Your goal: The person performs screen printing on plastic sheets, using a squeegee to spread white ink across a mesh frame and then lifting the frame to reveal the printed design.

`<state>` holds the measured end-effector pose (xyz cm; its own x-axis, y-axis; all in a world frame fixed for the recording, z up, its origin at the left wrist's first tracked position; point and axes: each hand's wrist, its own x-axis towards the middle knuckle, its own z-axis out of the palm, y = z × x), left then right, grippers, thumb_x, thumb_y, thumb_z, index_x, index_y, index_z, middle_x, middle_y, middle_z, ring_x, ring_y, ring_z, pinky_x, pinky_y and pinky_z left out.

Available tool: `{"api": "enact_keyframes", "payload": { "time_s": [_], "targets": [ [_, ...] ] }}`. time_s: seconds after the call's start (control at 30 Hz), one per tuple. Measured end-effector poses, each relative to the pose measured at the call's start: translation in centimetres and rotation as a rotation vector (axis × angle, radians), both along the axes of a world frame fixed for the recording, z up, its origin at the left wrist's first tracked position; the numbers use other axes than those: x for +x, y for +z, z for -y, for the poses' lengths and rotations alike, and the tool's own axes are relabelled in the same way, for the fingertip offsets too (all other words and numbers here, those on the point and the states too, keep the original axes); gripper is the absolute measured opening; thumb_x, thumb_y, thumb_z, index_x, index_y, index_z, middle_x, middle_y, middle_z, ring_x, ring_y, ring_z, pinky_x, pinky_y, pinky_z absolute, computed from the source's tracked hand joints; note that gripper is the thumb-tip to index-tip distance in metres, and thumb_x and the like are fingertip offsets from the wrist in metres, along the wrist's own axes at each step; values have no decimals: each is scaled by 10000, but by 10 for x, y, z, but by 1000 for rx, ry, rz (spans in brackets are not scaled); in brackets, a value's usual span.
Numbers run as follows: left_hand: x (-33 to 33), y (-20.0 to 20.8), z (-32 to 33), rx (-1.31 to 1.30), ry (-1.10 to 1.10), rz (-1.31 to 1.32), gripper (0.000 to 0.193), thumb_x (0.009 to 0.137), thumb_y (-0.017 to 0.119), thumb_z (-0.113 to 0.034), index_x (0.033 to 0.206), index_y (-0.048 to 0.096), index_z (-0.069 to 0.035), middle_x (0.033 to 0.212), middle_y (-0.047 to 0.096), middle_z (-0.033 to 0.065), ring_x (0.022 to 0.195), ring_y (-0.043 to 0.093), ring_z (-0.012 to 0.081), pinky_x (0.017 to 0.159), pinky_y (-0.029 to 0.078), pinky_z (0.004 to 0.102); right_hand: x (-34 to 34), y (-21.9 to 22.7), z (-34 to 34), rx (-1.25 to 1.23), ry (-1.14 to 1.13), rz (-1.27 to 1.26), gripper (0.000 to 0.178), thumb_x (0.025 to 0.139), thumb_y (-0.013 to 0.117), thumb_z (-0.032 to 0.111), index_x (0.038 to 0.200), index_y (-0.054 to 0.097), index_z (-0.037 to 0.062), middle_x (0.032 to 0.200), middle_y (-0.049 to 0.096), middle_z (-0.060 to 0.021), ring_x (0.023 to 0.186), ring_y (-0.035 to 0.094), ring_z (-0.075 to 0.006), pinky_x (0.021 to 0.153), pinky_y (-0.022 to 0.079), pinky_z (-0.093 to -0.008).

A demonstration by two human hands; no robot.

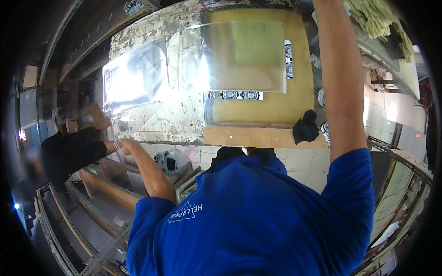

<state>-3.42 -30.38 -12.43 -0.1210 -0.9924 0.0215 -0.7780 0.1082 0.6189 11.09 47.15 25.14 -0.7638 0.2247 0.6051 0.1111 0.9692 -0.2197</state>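
My left hand [130, 147] is by the front left corner of the worktable [175, 124], close to another person's wrist. Its fingers look curled; whatever may be in them is hidden. My right arm [340, 78] stretches forward past the table's right side, and the hand is beyond the top of the picture. A stack of clear plastic sheets [248, 60] lies partly over a yellow board [258, 110]. Strips with round black-and-white prints [241, 95] show at its edges. More clear sheets [136, 76], shiny with glare, lie on the paint-stained left part.
A crumpled black cloth [306, 128] lies on the wooden front rail [258, 136]. A person in dark clothes [73, 152] is at the left. Metal-framed racks [92, 225] stand at lower left, and pale yellow-green cloths [375, 16] are heaped at upper right.
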Motion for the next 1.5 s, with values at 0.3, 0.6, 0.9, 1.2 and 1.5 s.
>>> {"api": "enact_keyframes", "payload": {
  "time_s": [0.3, 0.6, 0.9, 1.2, 1.5],
  "targets": [
    [67, 64, -331, 458, -1343, -769, 568, 968, 671, -48, 1490, 457, 11, 1199, 673, 144, 1024, 655, 203, 900, 530, 319, 45, -33, 30, -19, -8, -36, 495, 824, 778, 475, 951, 777, -3, 873, 747, -224, 814, 732, -367, 751, 571, -421],
    [171, 142, -497, 1423, -1501, -944, 626, 797, 827, 51, 1340, 517, 8, 1193, 654, 105, 1084, 653, 182, 929, 547, 315, 119, -151, 82, 126, 43, -118, 347, 789, 827, 405, 867, 711, 87, 782, 677, -124, 779, 644, -311, 713, 455, -421],
    [190, 47, -441, 770, -1683, -585, 769, 613, 966, -75, 1283, 602, 25, 1272, 634, 121, 1132, 620, 232, 1003, 514, 377, 130, -214, 76, -667, 77, 214, 285, 878, 766, 248, 1105, 747, 75, 965, 749, -164, 886, 692, -353, 800, 505, -427],
    [199, -7, -425, -95, -1776, -450, 938, 445, 968, -463, 1206, 684, 5, 1442, 493, 206, 1290, 452, 402, 1073, 359, 535, 131, -289, 94, -301, 36, 794, 675, 785, 832, 259, 1417, 596, 245, 1167, 682, -167, 1135, 609, -341, 973, 401, -503],
    [199, -5, -424, 20, -1758, -418, 876, 470, 977, -373, 1204, 703, 18, 1470, 471, 206, 1326, 423, 415, 1099, 353, 524, 94, -329, 62, -186, -120, 517, 762, 733, 845, 156, 1426, 559, 290, 1278, 598, -225, 1208, 527, -382, 965, 355, -525]
  ]
}}
